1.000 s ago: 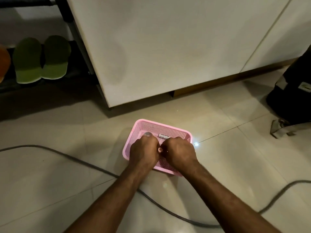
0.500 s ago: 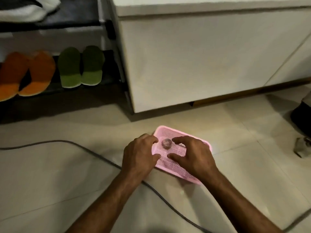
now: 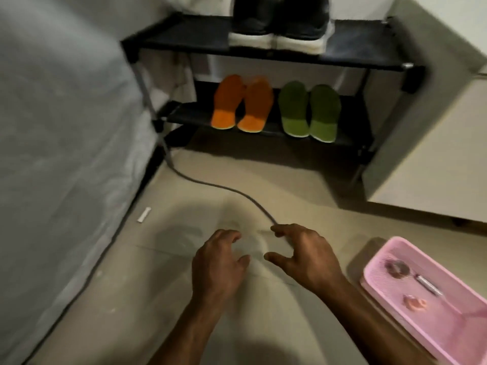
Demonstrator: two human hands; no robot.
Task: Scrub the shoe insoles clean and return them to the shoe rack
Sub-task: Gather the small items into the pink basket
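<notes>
A pair of orange insoles (image 3: 242, 104) and a pair of green insoles (image 3: 309, 111) lie side by side on the lower shelf of a black shoe rack (image 3: 266, 131) straight ahead. My left hand (image 3: 218, 264) and my right hand (image 3: 305, 255) hover over the bare floor well short of the rack, fingers loosely spread, holding nothing. A pink mesh basket (image 3: 374, 285) sits on the floor at the lower right, beside my right forearm, with a small round brush head and a thin metal tool inside.
Dark shoes with white soles (image 3: 278, 27) stand on the rack's top shelf. A grey cable (image 3: 210, 184) runs across the floor from the rack toward my hands. A grey cloth-covered surface (image 3: 60, 143) fills the left side; a white cabinet (image 3: 432, 159) stands at the right. A small white stick (image 3: 144, 214) lies on the floor.
My hands have left the pink basket and come away empty. The view has swung left, so the shoe rack is now straight ahead and the basket lies at the lower right.
</notes>
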